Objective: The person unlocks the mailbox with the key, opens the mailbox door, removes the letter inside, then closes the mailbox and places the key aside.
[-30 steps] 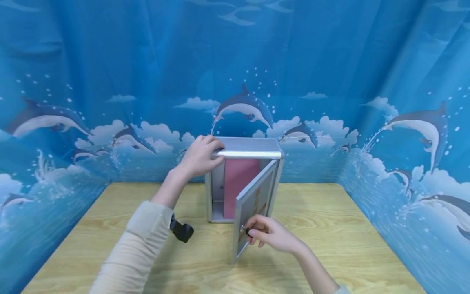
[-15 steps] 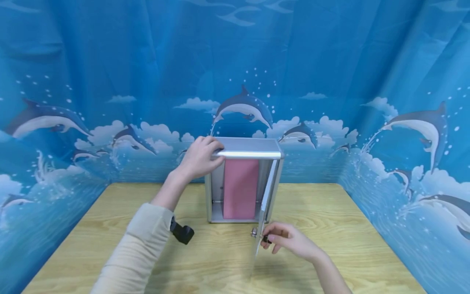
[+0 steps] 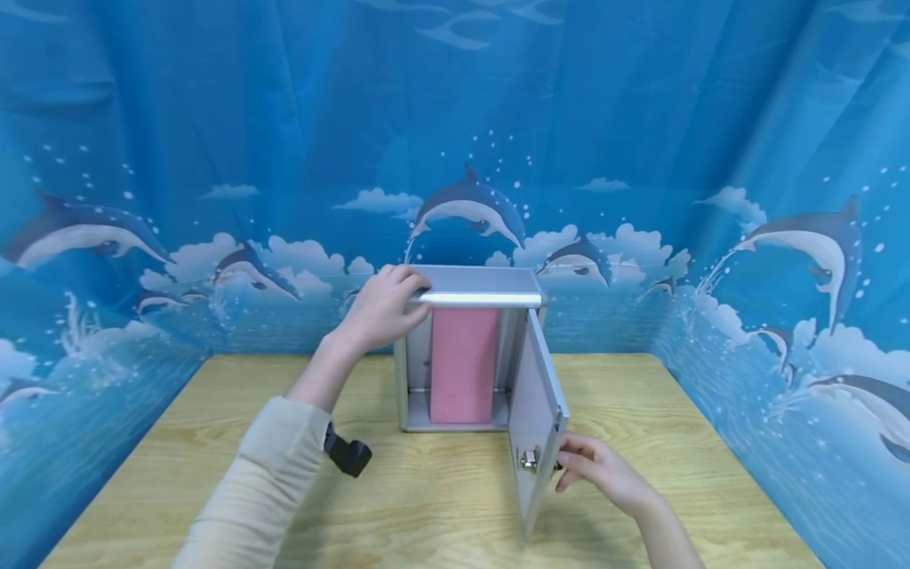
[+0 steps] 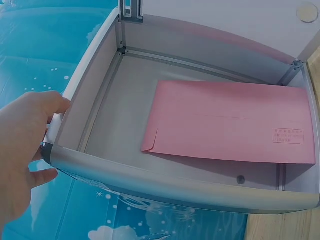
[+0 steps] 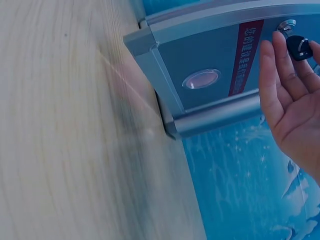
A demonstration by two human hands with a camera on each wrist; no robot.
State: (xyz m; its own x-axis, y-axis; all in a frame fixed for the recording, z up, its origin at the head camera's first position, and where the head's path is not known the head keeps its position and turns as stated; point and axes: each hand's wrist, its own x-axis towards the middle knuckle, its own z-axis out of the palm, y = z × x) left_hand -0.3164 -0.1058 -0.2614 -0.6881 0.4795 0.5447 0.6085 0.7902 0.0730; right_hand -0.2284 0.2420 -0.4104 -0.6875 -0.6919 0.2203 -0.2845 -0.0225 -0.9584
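A silver metal box (image 3: 483,286) stands upright mid-table, its hinged door (image 3: 538,399) swung out toward the right. Inside, a pink envelope (image 3: 464,365) leans against the back wall; the left wrist view shows small red print on that envelope (image 4: 225,122). My left hand (image 3: 384,308) grips the upper left corner of the box, fingers over the top and thumb at the front edge. At the door's outer face, my right hand (image 3: 600,472) pinches a black-headed key (image 5: 299,47) in the lock (image 5: 286,26). The lock's inner side (image 3: 529,460) shows on the door's inner face.
The box rests on a wood-grain table (image 3: 355,506). A blue dolphin-print curtain (image 3: 455,118) surrounds its back and sides. The black wrist camera (image 3: 348,454) hangs below my left forearm. A red strip with white characters (image 5: 246,57) and a round window (image 5: 201,79) mark the door front.
My right hand has swung the door outward to the right by the key, uncovering the whole envelope and the door's inner face. The left hand has stayed at the box's corner.
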